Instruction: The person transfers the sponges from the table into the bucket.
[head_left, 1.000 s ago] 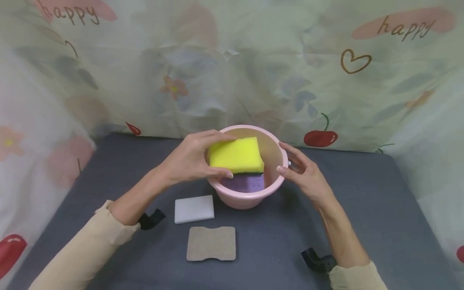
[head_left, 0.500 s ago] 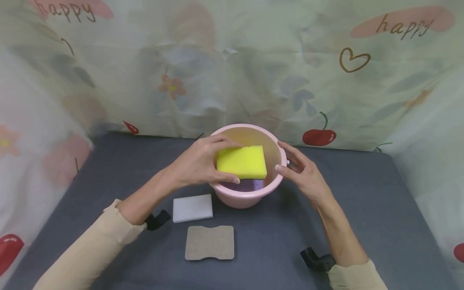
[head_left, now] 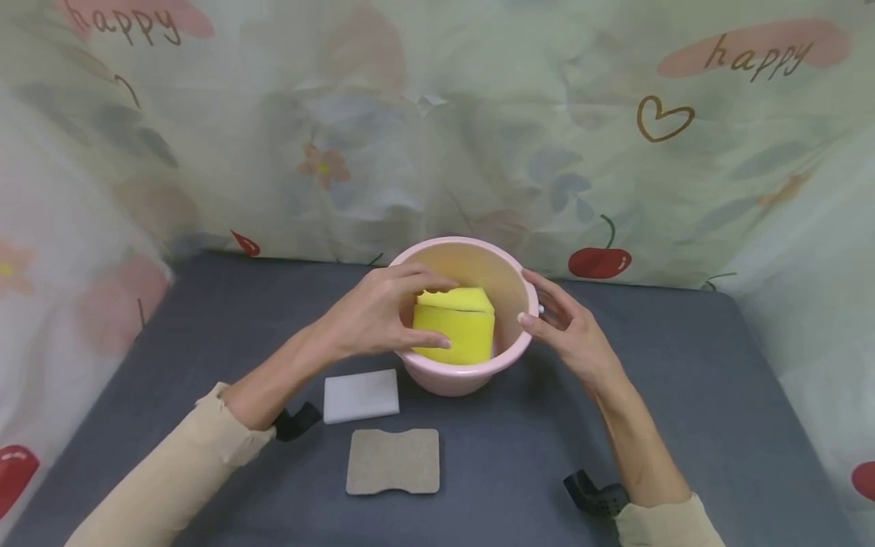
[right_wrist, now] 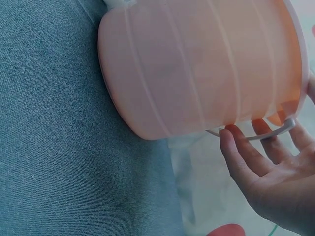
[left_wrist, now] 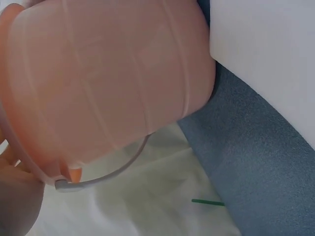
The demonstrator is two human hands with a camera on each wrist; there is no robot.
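A pink bucket [head_left: 451, 384] stands on the table, its mouth toward the head camera. Inside it is a yellow sponge [head_left: 454, 338], showing two yellow surfaces with a thin dark line between them. Over the bucket's left rim reaches my left hand [head_left: 372, 313], thumb and fingers spread apart, overlapping the sponge's left side. My right hand [head_left: 577, 334] holds the right rim, thumb at the inner edge and fingers outside. In the right wrist view, fingertips [right_wrist: 230, 132] lie along the bucket wall [right_wrist: 182, 73] near its thin handle [right_wrist: 268, 135].
A white rectangular block [head_left: 361, 396] lies in front of the bucket to the left. Nearer the front is a grey-beige pad [head_left: 393, 462] with notched long sides. A printed curtain [head_left: 437, 152] hangs behind the dark table [head_left: 683, 395].
The yellow sponge has moved down into the bucket and tipped, covering the purple sponge seen before. My left hand first moved slightly right and has let go. My right hand stays at the rim.
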